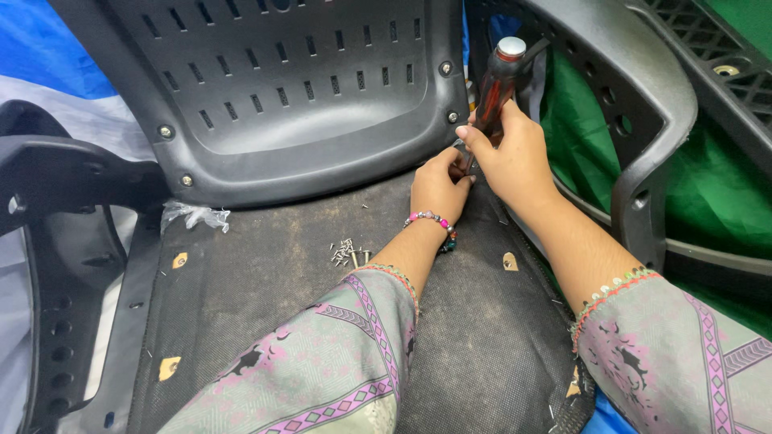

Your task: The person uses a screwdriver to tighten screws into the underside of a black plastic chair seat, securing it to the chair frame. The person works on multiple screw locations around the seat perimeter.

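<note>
Two hands meet at the far right corner of the chair seat underside (305, 321), where the slotted plastic back shell (281, 88) joins it. We see the right hand (511, 157) clamped around the dark red handle of a screwdriver (497, 80), which stands nearly upright with its pale cap at the top and its tip pointing down toward the corner; the tip itself is hidden behind the fingers. The left hand (438, 189) sits just beside and below the right, fingers curled together against the base of the tool; we cannot tell whether it pinches anything small. A beaded bracelet (434, 221) circles the left wrist.

Nearer to us and left of the hands, a small heap of loose screws (347, 253) lies on the dusty black fabric, not in any container. A scrap of clear plastic wrap (193, 215) lies at the far left edge of the seat. A curved grey armrest (635, 104) rises on the right, with green cloth (724, 193) behind it. Another armrest (56, 173) shows at the left.
</note>
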